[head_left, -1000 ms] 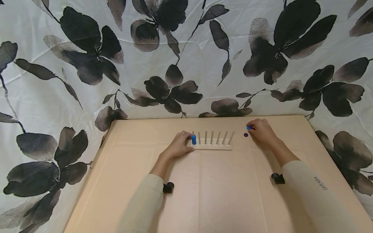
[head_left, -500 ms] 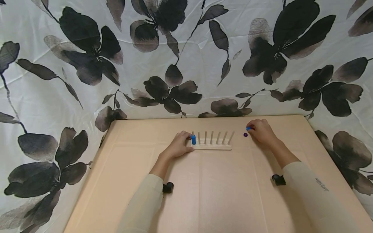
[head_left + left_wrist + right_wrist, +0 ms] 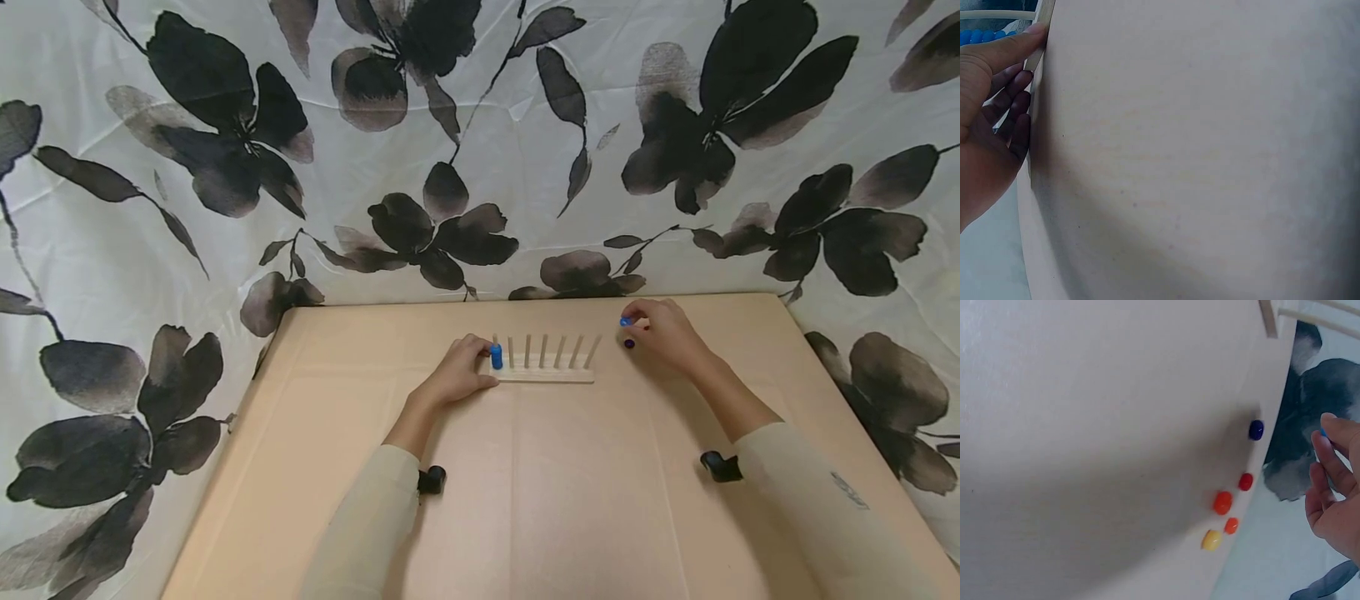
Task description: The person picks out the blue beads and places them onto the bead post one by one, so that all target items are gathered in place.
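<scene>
A wooden peg rack with several upright pegs stands toward the table's far side. Blue beads are stacked on its leftmost peg. My left hand grips the left end of the rack, thumb along the front of its base; in the left wrist view the thumb presses the base edge. To the right of the rack, my right hand pinches a small blue bead between thumb and fingertips, above the table. Just below that hand lies a dark purple bead.
In the right wrist view, a red bead, a larger orange-red bead, a small orange bead and a yellow bead lie near the table's far edge. A floral cloth hangs behind the table.
My right hand has moved up and slightly left with the blue bead, which now stands farther from the purple bead. My left hand stays on the rack.
</scene>
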Demonstrator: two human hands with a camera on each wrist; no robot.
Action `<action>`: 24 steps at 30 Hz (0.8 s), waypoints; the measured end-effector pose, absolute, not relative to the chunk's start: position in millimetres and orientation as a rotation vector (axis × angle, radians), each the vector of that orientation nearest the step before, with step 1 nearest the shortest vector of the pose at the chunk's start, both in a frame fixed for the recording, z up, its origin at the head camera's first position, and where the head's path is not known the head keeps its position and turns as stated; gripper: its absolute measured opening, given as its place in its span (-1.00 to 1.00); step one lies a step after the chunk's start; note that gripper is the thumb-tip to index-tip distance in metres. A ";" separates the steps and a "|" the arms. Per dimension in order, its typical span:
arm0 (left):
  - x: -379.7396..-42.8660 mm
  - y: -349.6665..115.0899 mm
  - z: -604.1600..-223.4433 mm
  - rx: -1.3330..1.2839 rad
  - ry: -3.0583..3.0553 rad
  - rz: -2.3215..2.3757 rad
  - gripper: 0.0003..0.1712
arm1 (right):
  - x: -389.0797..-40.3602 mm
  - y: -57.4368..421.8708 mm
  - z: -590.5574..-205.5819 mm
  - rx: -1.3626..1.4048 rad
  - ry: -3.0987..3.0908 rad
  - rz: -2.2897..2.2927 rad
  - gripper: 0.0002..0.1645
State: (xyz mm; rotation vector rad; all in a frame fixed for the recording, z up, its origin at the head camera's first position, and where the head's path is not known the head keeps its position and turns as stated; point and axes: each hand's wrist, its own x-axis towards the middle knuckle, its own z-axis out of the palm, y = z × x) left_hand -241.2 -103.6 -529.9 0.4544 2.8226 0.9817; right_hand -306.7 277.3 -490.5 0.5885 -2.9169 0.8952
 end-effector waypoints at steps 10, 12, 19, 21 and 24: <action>-241.9 -103.7 -529.7 0.454 2.823 0.980 -0.36 | -294.0 265.5 -471.6 0.661 -2.839 0.841 -0.82; -242.2 -103.7 -530.1 0.450 2.827 0.976 -0.36 | -290.0 262.2 -466.8 0.668 -2.818 0.846 -0.83; -243.1 -103.8 -531.1 0.442 2.826 0.973 -0.35 | -278.1 249.1 -452.2 0.704 -2.754 0.881 -0.84; -243.1 -103.6 -531.2 0.444 2.824 0.973 -0.35 | -275.8 245.4 -449.0 0.716 -2.738 0.885 -0.84; -242.9 -103.2 -530.6 0.446 2.822 0.980 -0.35 | -272.2 239.5 -444.7 0.732 -2.724 0.893 -0.83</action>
